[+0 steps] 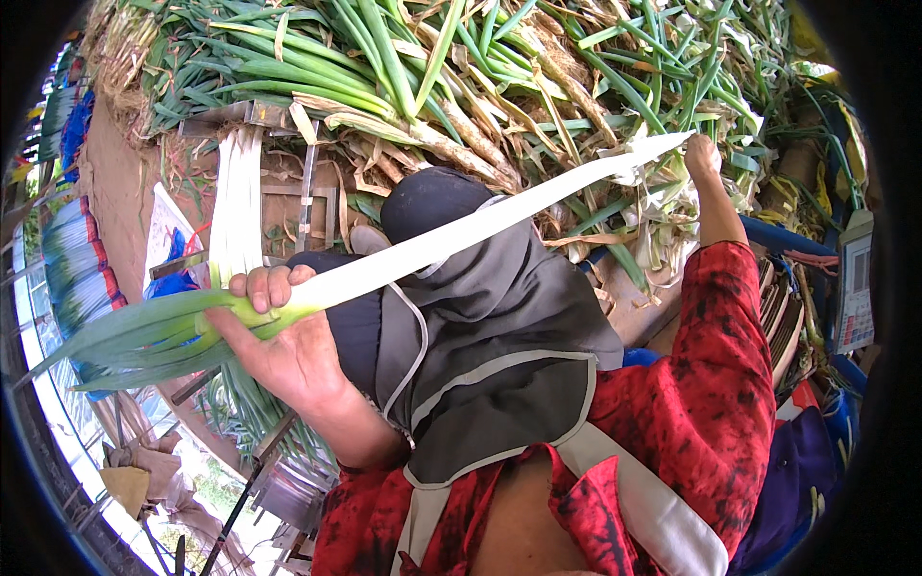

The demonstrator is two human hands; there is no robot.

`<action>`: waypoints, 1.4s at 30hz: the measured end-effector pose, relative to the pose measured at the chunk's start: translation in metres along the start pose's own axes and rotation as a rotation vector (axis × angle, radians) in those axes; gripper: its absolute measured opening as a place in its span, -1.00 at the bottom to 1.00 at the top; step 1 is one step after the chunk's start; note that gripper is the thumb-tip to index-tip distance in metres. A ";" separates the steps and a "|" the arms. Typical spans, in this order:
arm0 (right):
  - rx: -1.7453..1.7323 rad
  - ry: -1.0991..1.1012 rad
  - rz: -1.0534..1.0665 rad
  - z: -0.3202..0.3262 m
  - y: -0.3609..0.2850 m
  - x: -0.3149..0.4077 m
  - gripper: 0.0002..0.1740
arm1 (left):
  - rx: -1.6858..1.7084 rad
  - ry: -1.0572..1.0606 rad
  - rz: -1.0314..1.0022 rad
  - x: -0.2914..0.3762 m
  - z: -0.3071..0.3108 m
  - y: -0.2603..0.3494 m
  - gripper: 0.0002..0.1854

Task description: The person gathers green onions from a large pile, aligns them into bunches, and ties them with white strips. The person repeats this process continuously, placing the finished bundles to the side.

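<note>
A long leek (pixel 461 230), or a large green onion, with a peeled white shaft stretches diagonally across the front of my body. My left hand (pixel 277 317) is closed around it where the white turns to green, and its leaves fan out to the left. At the far upper right, my right hand (pixel 702 155) is a fist at the narrow white end, its fingertips partly hidden. Beneath and beyond my left hand, a bundle of peeled white stalks (pixel 238 194) lies on a metal frame (pixel 230 119), green leaves hanging towards me.
A big heap of unpeeled stalks (pixel 468 122) fills the far side, with stripped pale skins (pixel 670 209) near my right hand. Bound bundles (pixel 79 252) lie at the left. A scale or keypad device (pixel 857 281) and a blue container rim (pixel 785 241) are at the right.
</note>
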State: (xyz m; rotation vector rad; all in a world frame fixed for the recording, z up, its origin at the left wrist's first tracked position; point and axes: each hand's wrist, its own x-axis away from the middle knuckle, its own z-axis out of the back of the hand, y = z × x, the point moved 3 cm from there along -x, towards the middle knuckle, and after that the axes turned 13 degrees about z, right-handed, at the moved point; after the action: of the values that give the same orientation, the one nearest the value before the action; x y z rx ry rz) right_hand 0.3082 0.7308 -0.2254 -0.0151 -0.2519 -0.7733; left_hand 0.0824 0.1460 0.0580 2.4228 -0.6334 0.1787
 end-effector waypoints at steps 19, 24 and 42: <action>-0.762 -0.176 -0.007 -0.053 0.007 -0.016 -0.55 | -0.181 0.056 -0.653 0.011 0.021 0.126 -0.69; -0.929 0.020 0.590 0.106 -0.209 0.037 0.15 | 0.067 0.133 -0.427 -0.025 0.044 0.107 -0.53; -0.343 0.226 0.239 0.033 -0.132 -0.039 -0.55 | 0.014 0.147 -0.243 -0.036 0.026 0.028 -0.66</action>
State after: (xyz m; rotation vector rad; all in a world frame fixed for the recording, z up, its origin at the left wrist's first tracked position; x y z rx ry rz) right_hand 0.1826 0.6660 -0.2123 -0.2753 0.0989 -0.5663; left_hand 0.0372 0.1255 0.0424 2.4482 -0.2701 0.2571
